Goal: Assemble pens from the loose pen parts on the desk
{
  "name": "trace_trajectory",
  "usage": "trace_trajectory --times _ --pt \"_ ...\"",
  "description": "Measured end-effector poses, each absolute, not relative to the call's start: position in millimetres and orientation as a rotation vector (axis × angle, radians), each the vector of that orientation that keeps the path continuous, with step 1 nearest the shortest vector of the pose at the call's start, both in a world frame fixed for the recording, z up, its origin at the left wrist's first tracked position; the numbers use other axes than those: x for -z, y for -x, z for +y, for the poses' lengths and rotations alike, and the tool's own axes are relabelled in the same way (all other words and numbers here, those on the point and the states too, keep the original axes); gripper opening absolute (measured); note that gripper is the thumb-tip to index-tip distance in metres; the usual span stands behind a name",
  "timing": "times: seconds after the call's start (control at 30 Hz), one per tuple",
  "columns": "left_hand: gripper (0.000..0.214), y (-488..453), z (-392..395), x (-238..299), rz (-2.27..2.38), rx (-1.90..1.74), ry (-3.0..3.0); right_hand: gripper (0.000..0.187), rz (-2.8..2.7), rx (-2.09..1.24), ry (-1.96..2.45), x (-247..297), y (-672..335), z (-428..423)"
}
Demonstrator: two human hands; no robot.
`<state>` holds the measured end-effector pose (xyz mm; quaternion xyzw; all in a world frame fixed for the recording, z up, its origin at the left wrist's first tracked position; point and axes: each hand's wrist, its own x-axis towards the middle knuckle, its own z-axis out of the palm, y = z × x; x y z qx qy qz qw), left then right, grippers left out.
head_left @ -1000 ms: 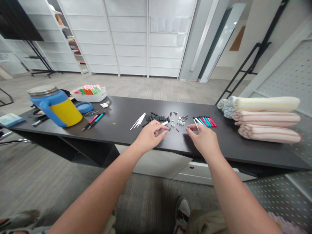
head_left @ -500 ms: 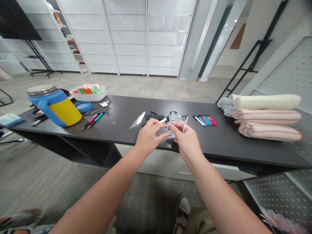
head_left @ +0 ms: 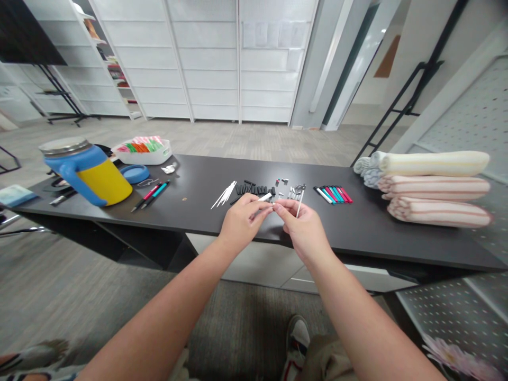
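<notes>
Now I see the left hand [head_left: 241,218] and right hand [head_left: 305,225] meeting at the fingertips over the dark desk [head_left: 194,177]. The left holds a white tube [head_left: 265,197], nearly crosswise, pointing right; the right, a thin white stick [head_left: 300,201] slanting away. Black pieces [head_left: 260,190] lie beyond.

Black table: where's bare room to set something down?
Bare: strip behind the black caps; patch between the coloured tubes and the front edge of the table; gap between the two pens and white sticks, bar one speck. Crowded: around left hand and right hand, among small parts; left end, around the jug.
</notes>
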<state>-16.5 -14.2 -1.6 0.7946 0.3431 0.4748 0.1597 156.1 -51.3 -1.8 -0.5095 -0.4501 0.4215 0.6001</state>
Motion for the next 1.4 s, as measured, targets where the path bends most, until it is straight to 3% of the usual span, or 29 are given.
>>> trace_trajectory --times 1.13,1.4 --pt "0.012 20 -9 1 0.888 -1.282 -2.189 0.044 -1.28 -0.945 1.274 5 -172 -56" --pt "0.012 21 -10 1 0.853 -1.304 -2.216 0.052 -1.306 -0.956 1.261 2 -175 -56"
